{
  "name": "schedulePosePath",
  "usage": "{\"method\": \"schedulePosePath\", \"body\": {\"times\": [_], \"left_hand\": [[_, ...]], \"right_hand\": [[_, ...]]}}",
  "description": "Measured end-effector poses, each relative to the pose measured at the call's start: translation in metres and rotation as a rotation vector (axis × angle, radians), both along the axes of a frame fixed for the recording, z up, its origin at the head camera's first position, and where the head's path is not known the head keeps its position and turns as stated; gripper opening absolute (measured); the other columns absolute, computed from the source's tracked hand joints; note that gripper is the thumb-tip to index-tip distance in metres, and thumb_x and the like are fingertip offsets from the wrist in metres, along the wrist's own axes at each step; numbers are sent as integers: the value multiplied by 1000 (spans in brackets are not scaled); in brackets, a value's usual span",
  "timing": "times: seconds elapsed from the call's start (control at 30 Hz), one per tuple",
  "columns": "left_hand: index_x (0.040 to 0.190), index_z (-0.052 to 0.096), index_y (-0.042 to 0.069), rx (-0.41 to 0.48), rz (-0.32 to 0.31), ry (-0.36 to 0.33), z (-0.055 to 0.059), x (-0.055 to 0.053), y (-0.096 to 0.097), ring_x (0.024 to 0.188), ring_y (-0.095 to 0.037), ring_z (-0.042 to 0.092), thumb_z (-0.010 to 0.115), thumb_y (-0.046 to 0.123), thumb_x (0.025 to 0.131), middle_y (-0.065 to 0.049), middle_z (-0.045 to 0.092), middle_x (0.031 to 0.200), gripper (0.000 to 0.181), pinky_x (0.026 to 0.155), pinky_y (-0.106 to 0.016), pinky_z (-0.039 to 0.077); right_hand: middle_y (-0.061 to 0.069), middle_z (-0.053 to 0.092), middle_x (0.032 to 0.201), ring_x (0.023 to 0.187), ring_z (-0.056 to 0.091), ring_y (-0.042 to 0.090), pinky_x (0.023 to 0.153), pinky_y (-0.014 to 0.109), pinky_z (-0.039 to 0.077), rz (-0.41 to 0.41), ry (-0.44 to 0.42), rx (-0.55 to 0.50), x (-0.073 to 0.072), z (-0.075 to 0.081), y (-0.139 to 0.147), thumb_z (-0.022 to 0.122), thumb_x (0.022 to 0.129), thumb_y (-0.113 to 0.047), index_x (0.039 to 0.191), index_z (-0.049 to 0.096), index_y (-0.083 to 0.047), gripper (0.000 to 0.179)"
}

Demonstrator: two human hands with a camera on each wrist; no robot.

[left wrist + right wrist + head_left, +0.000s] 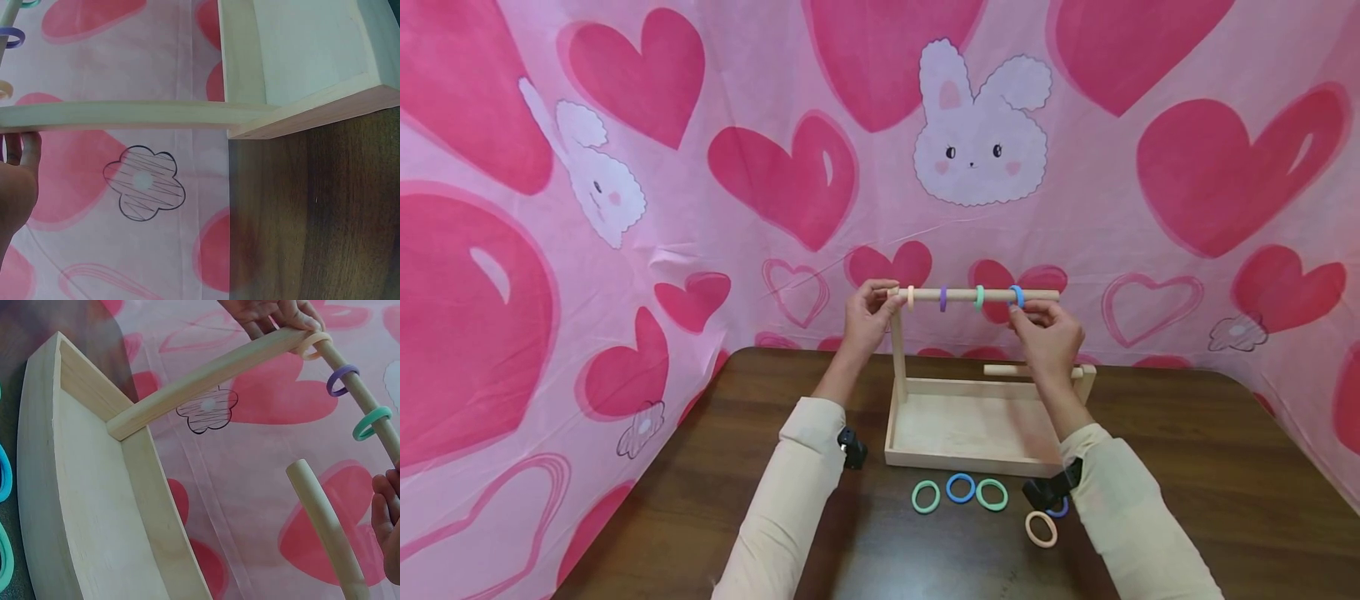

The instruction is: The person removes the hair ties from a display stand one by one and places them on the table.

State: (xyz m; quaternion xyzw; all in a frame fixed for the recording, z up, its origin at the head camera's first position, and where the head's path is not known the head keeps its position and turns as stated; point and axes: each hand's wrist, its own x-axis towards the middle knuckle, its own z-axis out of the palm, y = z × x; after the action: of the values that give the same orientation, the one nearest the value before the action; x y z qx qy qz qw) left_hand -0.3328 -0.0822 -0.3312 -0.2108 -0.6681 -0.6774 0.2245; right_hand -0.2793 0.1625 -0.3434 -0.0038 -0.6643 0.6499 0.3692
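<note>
A wooden stand has an upright post (pixel 898 358) with a horizontal rod (pixel 958 294) running right from its top. On the rod hang a peach ring (pixel 911 298), a purple ring (pixel 943 299), a green ring (pixel 979 297) and a blue ring (pixel 1017 296), spaced apart. My left hand (pixel 868 317) grips the top of the post, thumb in front, at the rod's left end. Near the rod's free right end, my right hand (pixel 1049 337) pinches the blue ring between thumb and fingers. The right wrist view shows the three other rings, with the right hand (pixel 389 519) at its edge.
Below is the stand's shallow tray (pixel 970 463), with a lower rod (pixel 1011 370) at the right. On the dark table before it lie green rings (pixel 926 511), a blue ring (pixel 961 500) and a peach ring (pixel 1041 543). Another blue ring (pixel 1060 511) is partly hidden by the right wrist camera.
</note>
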Motion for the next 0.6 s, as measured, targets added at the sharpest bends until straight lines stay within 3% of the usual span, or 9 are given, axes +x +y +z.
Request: {"method": "schedulePosePath", "body": {"times": [0.6], "left_hand": [[113,64,-12,-28,6,-5,-1,-1,-2,77,3,62,68,-7,91,-36,69,103,23,71,-17,51]], "right_hand": [[-28,65,61,56,64,-11,62,7,53,-4,-15,-41,1,2,7,77,87,-7,102,70,16,28]]}}
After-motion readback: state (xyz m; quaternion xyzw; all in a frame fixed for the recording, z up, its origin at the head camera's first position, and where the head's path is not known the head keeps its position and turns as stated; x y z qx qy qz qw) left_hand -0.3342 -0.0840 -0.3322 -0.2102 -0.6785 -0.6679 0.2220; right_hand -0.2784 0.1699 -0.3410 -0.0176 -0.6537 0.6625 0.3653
